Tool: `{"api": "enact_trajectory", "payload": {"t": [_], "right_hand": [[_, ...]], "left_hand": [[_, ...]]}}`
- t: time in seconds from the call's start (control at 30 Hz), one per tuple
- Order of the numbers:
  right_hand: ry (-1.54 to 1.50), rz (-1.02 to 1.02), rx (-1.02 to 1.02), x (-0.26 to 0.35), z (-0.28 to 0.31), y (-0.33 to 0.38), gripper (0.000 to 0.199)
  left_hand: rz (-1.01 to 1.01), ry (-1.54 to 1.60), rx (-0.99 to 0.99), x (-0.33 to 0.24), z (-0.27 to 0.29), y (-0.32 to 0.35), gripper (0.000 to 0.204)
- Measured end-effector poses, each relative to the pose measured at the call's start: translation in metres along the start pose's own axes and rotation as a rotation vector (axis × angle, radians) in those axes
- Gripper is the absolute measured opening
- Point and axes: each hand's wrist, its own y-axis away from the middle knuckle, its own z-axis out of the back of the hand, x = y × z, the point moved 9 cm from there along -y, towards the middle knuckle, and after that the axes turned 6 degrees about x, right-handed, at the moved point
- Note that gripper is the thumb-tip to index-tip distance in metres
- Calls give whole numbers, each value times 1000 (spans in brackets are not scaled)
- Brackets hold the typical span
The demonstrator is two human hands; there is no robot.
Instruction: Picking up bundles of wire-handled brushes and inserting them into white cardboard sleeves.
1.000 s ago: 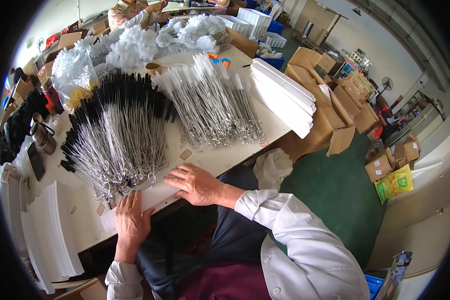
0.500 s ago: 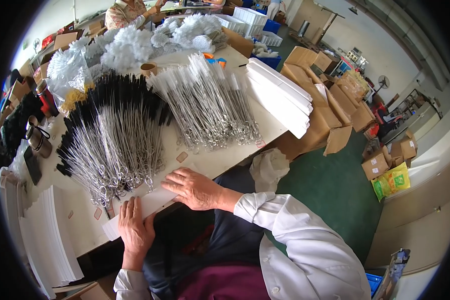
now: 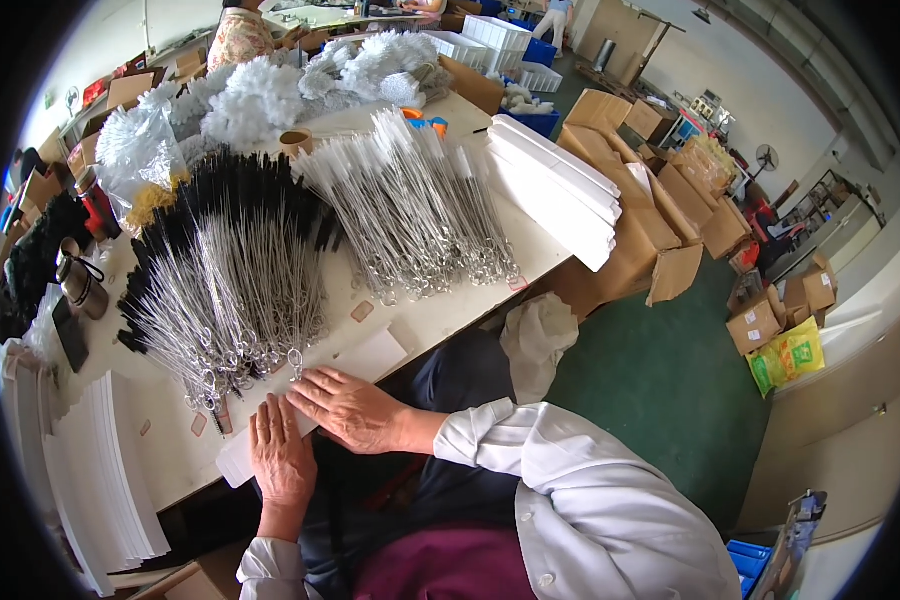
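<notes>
Seen from the hands, a stack of white sheets (image 3: 105,465) lies at nine o'clock; at eleven, black-bristled wire brushes (image 3: 240,280) end in rings (image 3: 295,358) near the fingers. The person's left hand (image 3: 284,462) lies flat, fingers together, on a white strip (image 3: 372,355) slanting from eight o'clock to one along the table's (image 3: 175,450) near edge. The right hand (image 3: 355,412) rests just beside it, fingers extended, slightly spread, thumb hidden. Even, flat pressure would probably serve best, fingertips clear of the rings. Toward three o'clock, a carton (image 3: 755,330) bears pale labels, unreadable here, and a yellow-green bag (image 3: 788,362) carries print.
</notes>
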Motion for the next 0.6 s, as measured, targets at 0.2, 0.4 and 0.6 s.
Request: {"api": "enact_trajectory", "payload": {"t": [0.2,0.4,0.6], "right_hand": [[49,-50,-56,-31,2,23,58],[162,-154,3,-66,21,52,61],[173,-233,-6,-76,22,62,67]], "left_hand": [[-64,-82,-8,1,0,8,63],[-12,-134,-28,27,1,36,56],[16,-200,-79,42,-6,46,57]]}}
